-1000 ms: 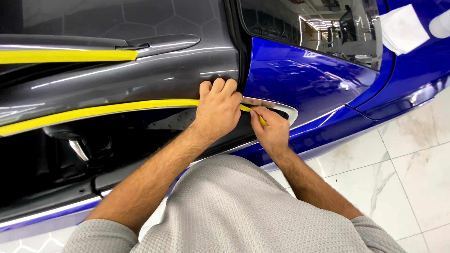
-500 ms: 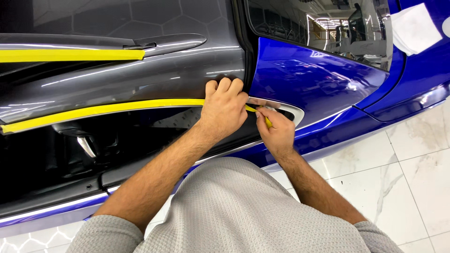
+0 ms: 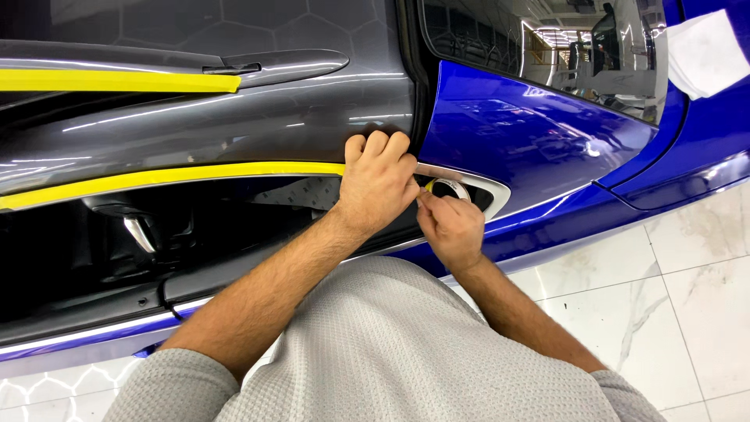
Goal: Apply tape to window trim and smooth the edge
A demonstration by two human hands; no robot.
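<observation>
My left hand (image 3: 376,184) presses flat on the end of a yellow masking tape strip (image 3: 172,177) that runs along the lower edge of a grey car door panel (image 3: 234,125). Just to its right, my right hand (image 3: 451,227) grips a small roll of yellow tape (image 3: 447,187), held against the side air intake (image 3: 484,195) where the grey panel meets the blue body panel (image 3: 531,133). The two hands touch each other. The roll is mostly hidden by my fingers.
A second yellow tape strip (image 3: 117,80) lies along the upper crease below the door handle (image 3: 289,64). A white cloth (image 3: 703,51) rests on the blue bodywork at top right. White marble floor tiles (image 3: 687,289) spread to the right.
My right hand has drawn the tape roll in closer to my left hand, at the intake. The view has shifted slightly; the left hand stays pressed on the tape end.
</observation>
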